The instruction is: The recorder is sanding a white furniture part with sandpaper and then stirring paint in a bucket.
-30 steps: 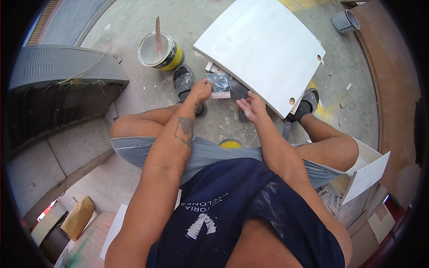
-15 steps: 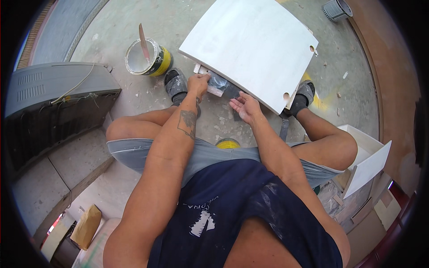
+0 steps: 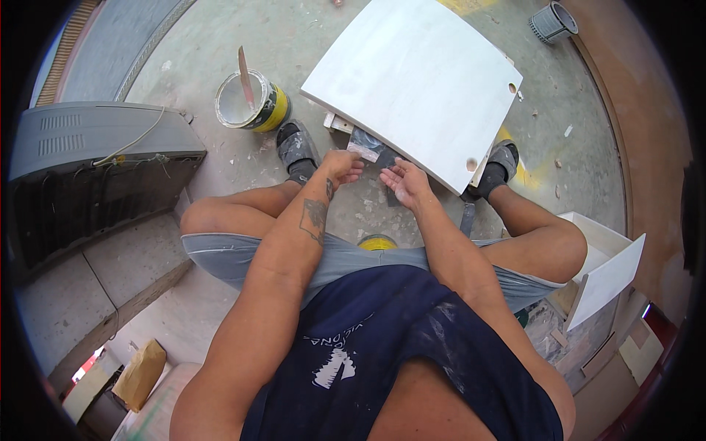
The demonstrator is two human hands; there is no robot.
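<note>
A white panel (image 3: pixel 415 81) with two round holes lies on a stack in front of me, between my feet. Below its near edge, by the left corner, is a shiny grey sheet (image 3: pixel 365 142) with a darker grey piece (image 3: pixel 387 156) beside it. My left hand (image 3: pixel 344 166) is at the sheet's near edge, fingers stretched toward the right. Whether its fingertips touch the sheet is hard to see. Palm up, my right hand (image 3: pixel 404 181) is open, its fingers loosely bent and apart from the thumb, close by the darker piece. I see no clear grip in either hand.
A yellow-and-black bucket (image 3: pixel 273 109) with a stick (image 3: pixel 245 77) in it stands by my left foot. A grey pail (image 3: pixel 553 23) is at the far right. An open white drawer (image 3: pixel 607 283) lies beside my right knee; a grey appliance (image 3: pixel 103 140) sits at left.
My left hand has drawn back toward me from the panel's left corner, and its fingers have straightened. My right hand has hardly moved. The view has shifted slightly.
</note>
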